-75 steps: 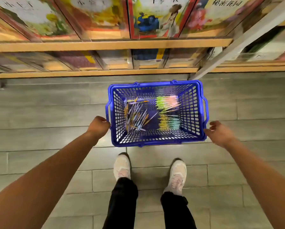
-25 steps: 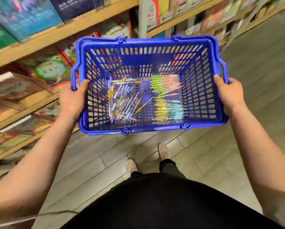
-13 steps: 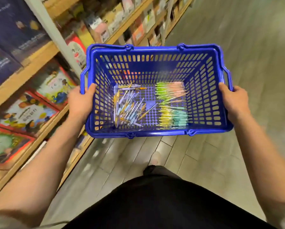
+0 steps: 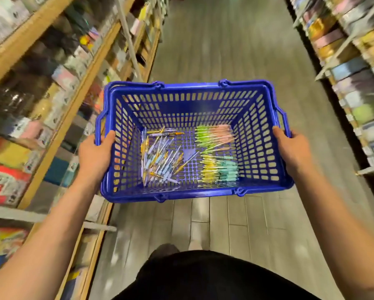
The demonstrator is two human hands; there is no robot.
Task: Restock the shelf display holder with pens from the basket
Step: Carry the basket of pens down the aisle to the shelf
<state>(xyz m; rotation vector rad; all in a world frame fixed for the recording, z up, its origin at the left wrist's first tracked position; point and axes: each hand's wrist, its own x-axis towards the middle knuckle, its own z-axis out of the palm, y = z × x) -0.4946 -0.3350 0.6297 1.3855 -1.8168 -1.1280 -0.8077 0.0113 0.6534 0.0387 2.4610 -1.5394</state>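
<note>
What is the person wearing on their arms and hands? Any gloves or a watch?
Nothing at all! The left hand and right hand have no gloves, rings or watch in sight. The left forearm and right forearm have no sleeves over them. Black clothing shows below.

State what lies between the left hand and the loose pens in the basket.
In the head view, only the basket's slotted side wall and bare floor lie between the left hand and the loose pens.
</note>
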